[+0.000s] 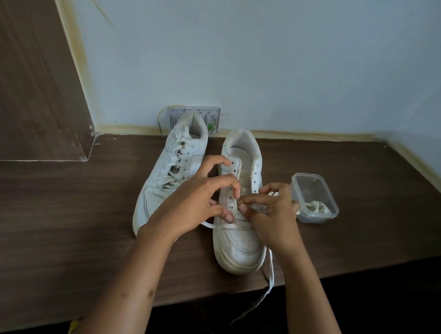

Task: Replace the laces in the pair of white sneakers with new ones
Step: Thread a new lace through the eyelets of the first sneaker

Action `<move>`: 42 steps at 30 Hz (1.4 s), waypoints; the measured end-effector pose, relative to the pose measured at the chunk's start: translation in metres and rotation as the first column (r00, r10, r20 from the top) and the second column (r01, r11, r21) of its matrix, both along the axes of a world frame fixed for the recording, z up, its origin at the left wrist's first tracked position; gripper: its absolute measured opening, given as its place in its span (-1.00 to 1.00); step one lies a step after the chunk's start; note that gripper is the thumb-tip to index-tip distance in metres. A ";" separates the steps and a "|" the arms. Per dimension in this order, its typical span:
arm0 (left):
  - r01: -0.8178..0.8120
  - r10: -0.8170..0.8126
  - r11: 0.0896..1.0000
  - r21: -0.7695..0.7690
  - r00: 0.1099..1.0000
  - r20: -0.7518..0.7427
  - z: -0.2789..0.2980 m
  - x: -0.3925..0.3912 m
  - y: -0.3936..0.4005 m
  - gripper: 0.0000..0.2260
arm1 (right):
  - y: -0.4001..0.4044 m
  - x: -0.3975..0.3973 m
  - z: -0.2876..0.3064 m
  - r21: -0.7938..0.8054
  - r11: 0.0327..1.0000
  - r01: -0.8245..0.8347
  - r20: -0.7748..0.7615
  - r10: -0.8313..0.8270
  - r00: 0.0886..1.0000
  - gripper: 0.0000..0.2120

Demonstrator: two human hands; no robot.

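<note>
Under both hands (190, 203), the near sneaker's (239, 244) lace (270, 271) threading stays hidden.

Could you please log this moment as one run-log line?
left hand steadies right sneaker | right hand threads lace | left sneaker laced

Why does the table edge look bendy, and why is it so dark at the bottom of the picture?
Head view: the wide lens curves the table edge and wall line; soft, even light brightens the wall and both sneakers, with no hard glare; under the table it falls to shadow, so the lace hanging off fades into the dark.
</note>
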State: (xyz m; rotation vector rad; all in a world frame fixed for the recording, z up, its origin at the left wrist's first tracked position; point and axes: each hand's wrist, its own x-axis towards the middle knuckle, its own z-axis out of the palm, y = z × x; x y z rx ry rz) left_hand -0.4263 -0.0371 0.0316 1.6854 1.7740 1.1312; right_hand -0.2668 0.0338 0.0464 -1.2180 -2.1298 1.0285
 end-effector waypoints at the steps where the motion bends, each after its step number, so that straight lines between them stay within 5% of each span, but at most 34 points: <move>1: -0.003 0.003 1.000 0.003 1.000 0.002 0.000 0.000 0.000 -0.66 | 0.002 0.000 0.001 -0.016 1.000 -0.017 0.001 0.017 1.000 -0.68; 10: -0.037 0.029 0.998 0.051 0.989 0.146 0.000 -0.003 -0.001 -0.56 | 0.003 -0.001 -0.001 -0.044 0.996 -0.078 -0.006 0.078 0.997 -0.66; 16: -0.033 0.023 0.998 0.051 0.981 0.193 -0.002 -0.003 -0.002 -0.78 | 0.000 0.000 0.001 -0.014 0.998 -0.064 0.009 0.065 0.998 -0.68; 30: -0.041 0.028 0.998 0.049 0.972 0.234 -0.005 -0.004 -0.001 -0.82 | 0.001 -0.002 -0.002 -0.002 0.997 -0.073 0.029 0.074 0.997 -0.76; 34: -0.013 0.008 1.000 0.026 0.984 0.176 -0.003 -0.003 -0.002 -0.80 | 0.000 -0.003 -0.005 0.015 0.999 -0.031 -0.010 0.031 0.999 -0.66; 37: 0.028 -0.029 1.000 0.008 0.991 0.128 -0.001 -0.002 -0.003 -0.70 | 0.002 0.005 -0.003 0.058 0.998 0.024 -0.061 -0.021 0.998 -0.78; 42: 0.061 -0.059 0.998 -0.029 0.996 0.065 0.002 0.000 -0.003 -0.49 | 0.014 0.031 0.000 0.014 0.953 0.301 -0.270 -0.286 0.919 -0.87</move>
